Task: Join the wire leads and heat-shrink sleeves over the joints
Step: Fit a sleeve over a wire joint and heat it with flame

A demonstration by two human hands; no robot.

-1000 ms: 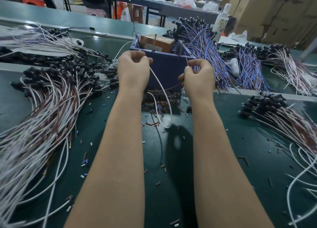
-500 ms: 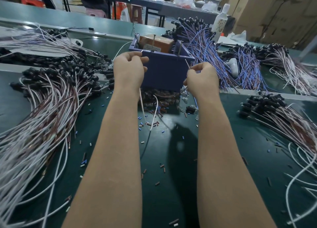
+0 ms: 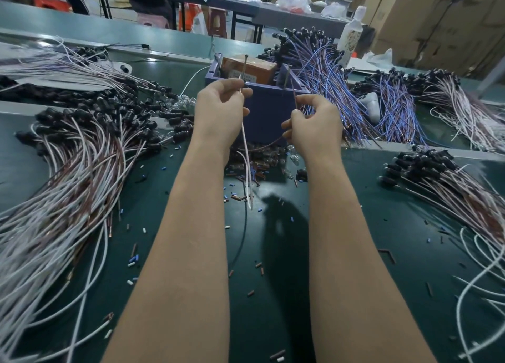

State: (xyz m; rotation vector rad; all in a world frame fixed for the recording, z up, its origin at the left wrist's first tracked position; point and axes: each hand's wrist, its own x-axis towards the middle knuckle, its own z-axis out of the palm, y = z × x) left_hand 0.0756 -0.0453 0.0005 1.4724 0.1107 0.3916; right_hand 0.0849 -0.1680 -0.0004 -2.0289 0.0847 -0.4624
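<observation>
My left hand (image 3: 218,111) pinches a white wire (image 3: 246,155) near its upper end; the wire hangs down to the green mat. My right hand (image 3: 314,122) pinches a thin brown wire (image 3: 266,145) whose tip sticks up above the fingers and whose length curves down toward the left. The hands are apart, both in front of a purple box (image 3: 267,108). A heap of small brown sleeves and clear bulbs (image 3: 262,163) lies below the hands.
Large bundles of white-and-brown leads with black caps lie left (image 3: 68,171) and right (image 3: 451,182). Blue-wired bundles (image 3: 328,70) sit behind the box. Cut sleeve bits litter the green mat (image 3: 259,294). A white bottle (image 3: 352,35) stands at the back.
The white wire went from a loop joining both hands to hanging straight from my left hand. My right hand now holds a separate brown wire, and the hands have drawn slightly apart.
</observation>
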